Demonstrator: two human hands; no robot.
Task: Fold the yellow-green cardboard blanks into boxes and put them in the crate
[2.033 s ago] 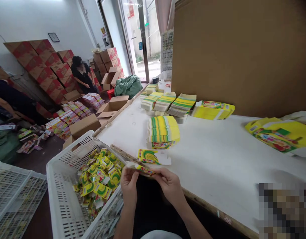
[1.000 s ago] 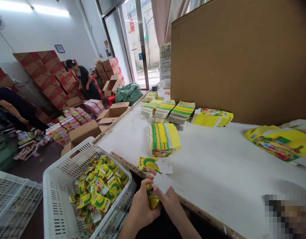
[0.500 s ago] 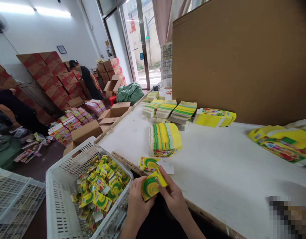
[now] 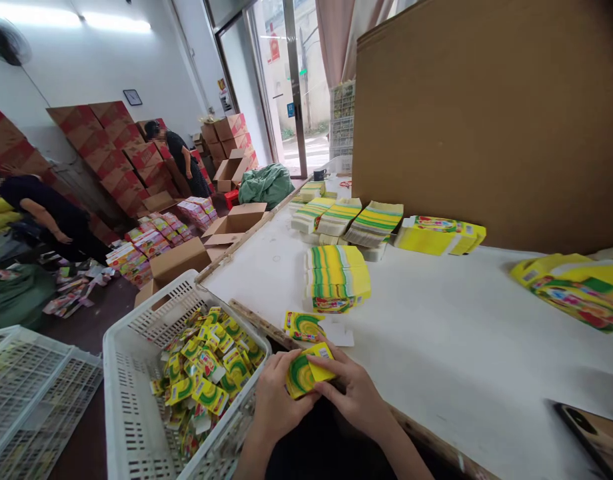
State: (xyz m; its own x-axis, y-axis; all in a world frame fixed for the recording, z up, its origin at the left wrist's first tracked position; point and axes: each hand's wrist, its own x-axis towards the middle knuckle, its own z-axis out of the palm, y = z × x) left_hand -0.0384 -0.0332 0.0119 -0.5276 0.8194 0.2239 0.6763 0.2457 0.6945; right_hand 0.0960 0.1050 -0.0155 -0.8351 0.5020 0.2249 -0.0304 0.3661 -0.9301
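From where I watch, both forearms rise from the bottom edge of the frame, just right of center, and angle inward until the hands nearly meet. My left hand (image 4: 281, 399) comes in with its back toward the camera, fingers curled around the left side of a small yellow-and-green carton (image 4: 300, 376) and thumb along the lower edge. My right hand (image 4: 360, 399) reaches in from the lower right, its fingers bent over the carton's right end and its thumb beneath, so I read both hands as mostly closed on it. The far side of each grip is hidden from me.

The carton lies between the two sets of fingertips, slightly tilted, just beside the near edge of the white surface (image 4: 446, 340). Right above the hands, a flattened carton (image 4: 303, 327) with white flaps rests on that surface, and beyond it stands a packed row of folded cartons (image 4: 336, 272). More stacks (image 4: 374, 223) sit toward the upper middle, near a tall cardboard sheet (image 4: 466, 120).

To the left of my left hand, a white basket (image 4: 117, 387) holds a loose heap of small cartons (image 4: 210, 360). A phone (image 4: 594, 433) lies at the lower right.
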